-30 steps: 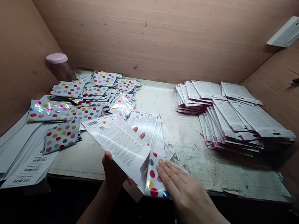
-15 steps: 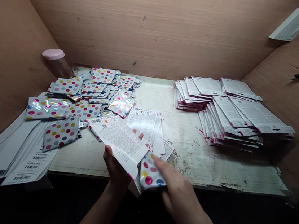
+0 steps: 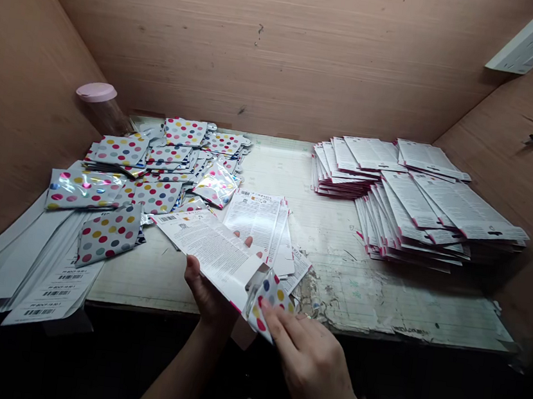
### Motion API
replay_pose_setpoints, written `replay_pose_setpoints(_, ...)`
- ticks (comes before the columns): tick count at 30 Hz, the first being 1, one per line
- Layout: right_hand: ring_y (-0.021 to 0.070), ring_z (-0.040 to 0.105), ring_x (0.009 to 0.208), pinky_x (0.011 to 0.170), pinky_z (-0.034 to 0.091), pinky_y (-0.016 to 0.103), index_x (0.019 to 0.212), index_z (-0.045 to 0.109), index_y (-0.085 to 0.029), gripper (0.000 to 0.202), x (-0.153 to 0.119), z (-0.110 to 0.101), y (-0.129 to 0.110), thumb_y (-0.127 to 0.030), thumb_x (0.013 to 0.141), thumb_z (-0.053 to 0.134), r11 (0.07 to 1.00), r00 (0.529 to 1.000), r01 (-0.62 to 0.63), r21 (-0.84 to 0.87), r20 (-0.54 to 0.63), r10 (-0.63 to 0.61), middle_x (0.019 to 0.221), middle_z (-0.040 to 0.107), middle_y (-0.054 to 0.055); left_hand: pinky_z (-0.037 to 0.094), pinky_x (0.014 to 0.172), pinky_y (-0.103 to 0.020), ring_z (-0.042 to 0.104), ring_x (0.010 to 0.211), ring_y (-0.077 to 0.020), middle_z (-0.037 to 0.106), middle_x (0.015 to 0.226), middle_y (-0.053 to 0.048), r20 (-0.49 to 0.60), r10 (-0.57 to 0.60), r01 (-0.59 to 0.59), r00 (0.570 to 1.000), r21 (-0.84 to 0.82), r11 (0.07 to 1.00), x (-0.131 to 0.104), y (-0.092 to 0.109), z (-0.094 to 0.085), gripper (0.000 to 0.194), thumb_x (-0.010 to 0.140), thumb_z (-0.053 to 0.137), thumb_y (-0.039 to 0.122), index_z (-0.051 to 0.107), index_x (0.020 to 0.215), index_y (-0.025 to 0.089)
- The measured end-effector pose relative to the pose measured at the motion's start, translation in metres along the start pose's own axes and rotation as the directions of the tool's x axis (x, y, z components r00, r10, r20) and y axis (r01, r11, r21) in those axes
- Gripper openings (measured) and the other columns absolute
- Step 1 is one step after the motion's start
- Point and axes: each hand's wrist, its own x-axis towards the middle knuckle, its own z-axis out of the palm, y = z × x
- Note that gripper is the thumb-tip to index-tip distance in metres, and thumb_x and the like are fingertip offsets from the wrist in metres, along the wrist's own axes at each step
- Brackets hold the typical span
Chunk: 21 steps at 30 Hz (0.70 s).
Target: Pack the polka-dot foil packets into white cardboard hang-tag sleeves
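Note:
A white printed carton [image 3: 211, 251] lies tilted across my left hand [image 3: 211, 293], which grips it from below with the thumb at its near edge. Its open end faces right. My right hand [image 3: 310, 354] pinches a polka-dot packet [image 3: 267, 297], whose left end is at the carton's open end. How far the packet reaches inside is hidden. Just behind, more flat printed cartons [image 3: 257, 218] lie on the table.
Polka-dot packets [image 3: 157, 196] are heaped at the left, beside long white label sheets [image 3: 50, 276]. A pink-lidded jar [image 3: 103, 108] leans at the back left. Stacked printed cartons [image 3: 421, 205] stand at the right. Wooden walls [image 3: 264, 57] enclose the table [image 3: 330, 233].
The packet has turned and now meets the carton's open end. My right hand has moved slightly lower, with its fingers across the packet. My left hand still holds the carton.

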Motion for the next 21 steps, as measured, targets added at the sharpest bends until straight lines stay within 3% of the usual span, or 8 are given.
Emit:
replay_pose_setpoints(2, 0.0274, 0.067, 0.104, 0.082, 0.06, 0.038, 0.13, 0.058, -0.013, 0.044, 0.001, 0.002, -0.007, -0.007, 0.091, 0.04, 0.999, 0.997, 0.045, 0.014, 0.057, -0.046, 0.122, 0.066, 0.013, 0.042, 0.102, -0.059, 0.042, 0.132, -0.0399, 0.051, 0.141, -0.009, 0.038, -0.002, 0.002, 0.999, -0.002, 1.0, -0.002, 0.0, 0.002, 0.073, 0.08, 0.038, 0.073, 0.047, 0.137, 0.028)
replay_pose_setpoints(5, 0.0278, 0.059, 0.119, 0.093, 0.056, 0.038, 0.126, 0.06, -0.009, 0.044, 0.006, 0.003, -0.009, -0.003, 0.09, 0.037, 0.995, 0.996, 0.078, -0.06, 0.046, -0.075, 0.132, 0.058, 0.014, 0.038, 0.104, -0.059, 0.042, 0.133, -0.0387, 0.049, 0.143, -0.009, 0.108, -0.02, 0.022, 0.994, -0.013, 1.0, -0.005, 0.0, 0.004, 0.075, 0.081, 0.036, 0.073, 0.042, 0.14, 0.029)
replay_pose_setpoints(9, 0.0291, 0.06, 0.117, 0.092, 0.056, 0.039, 0.127, 0.058, -0.004, 0.046, 0.01, 0.004, -0.008, 0.001, 0.085, 0.037, 0.984, 0.997, 0.048, -0.172, 0.063, -0.038, 0.129, 0.059, 0.018, 0.037, 0.105, -0.06, 0.043, 0.131, -0.0407, 0.055, 0.136, -0.015, 0.089, -0.072, 0.078, 0.993, -0.057, 0.995, -0.001, 0.002, -0.001, 0.085, 0.076, 0.037, 0.079, 0.049, 0.136, 0.021)
replay_pose_setpoints(12, 0.0298, 0.063, 0.113, 0.089, 0.058, 0.039, 0.127, 0.058, -0.003, 0.049, 0.013, 0.008, -0.009, 0.002, 0.082, 0.039, 0.986, 0.993, 0.047, -0.163, 0.117, -0.028, 0.127, 0.062, 0.019, 0.039, 0.103, -0.061, 0.044, 0.131, -0.0408, 0.058, 0.133, -0.013, 0.102, -0.048, 0.052, 0.994, -0.037, 0.998, 0.001, 0.0, -0.007, 0.081, 0.075, 0.037, 0.079, 0.053, 0.133, 0.024)
replay_pose_setpoints(14, 0.031, 0.063, 0.112, 0.089, 0.058, 0.041, 0.127, 0.058, -0.004, 0.046, 0.018, 0.01, -0.012, 0.0, 0.083, 0.042, 0.991, 0.993, 0.046, -0.129, 0.117, -0.03, 0.126, 0.063, 0.019, 0.04, 0.103, -0.06, 0.044, 0.131, -0.0399, 0.059, 0.132, -0.01, 0.161, -0.037, 0.04, 0.986, -0.02, 0.999, 0.0, -0.004, -0.008, 0.075, 0.077, 0.039, 0.076, 0.054, 0.131, 0.027)
replay_pose_setpoints(17, 0.0294, 0.067, 0.103, 0.089, 0.057, 0.042, 0.118, 0.062, -0.006, 0.038, 0.024, 0.01, -0.019, -0.002, 0.085, 0.044, 0.998, 0.997, -0.049, -0.043, 0.062, 0.052, 0.113, 0.069, 0.017, 0.04, 0.104, -0.058, 0.045, 0.13, -0.0396, 0.059, 0.131, -0.009, 0.234, -0.095, 0.1, 0.968, -0.011, 0.995, -0.005, -0.011, -0.005, 0.074, 0.077, 0.041, 0.075, 0.054, 0.132, 0.028)
replay_pose_setpoints(19, 0.0279, 0.066, 0.104, 0.09, 0.057, 0.04, 0.118, 0.061, -0.006, 0.034, 0.023, 0.003, -0.021, -0.007, 0.088, 0.045, 0.995, 0.996, -0.086, 0.059, 0.016, 0.085, 0.111, 0.069, 0.017, 0.04, 0.104, -0.059, 0.047, 0.129, -0.0398, 0.058, 0.133, -0.009, 0.2, -0.103, 0.11, 0.974, -0.023, 0.994, -0.005, -0.011, -0.001, 0.075, 0.077, 0.038, 0.076, 0.052, 0.134, 0.028)
replay_pose_setpoints(21, 0.0272, 0.057, 0.12, 0.099, 0.052, 0.038, 0.132, 0.05, -0.003, 0.044, 0.018, -0.005, -0.017, -0.016, 0.09, 0.049, 0.981, 0.999, -0.04, 0.19, 0.035, 0.034, 0.126, 0.062, 0.019, 0.039, 0.103, -0.06, 0.047, 0.128, -0.0395, 0.056, 0.134, -0.01, 0.132, -0.079, 0.085, 0.988, -0.04, 0.996, -0.001, -0.004, 0.003, 0.078, 0.078, 0.035, 0.077, 0.048, 0.136, 0.027)
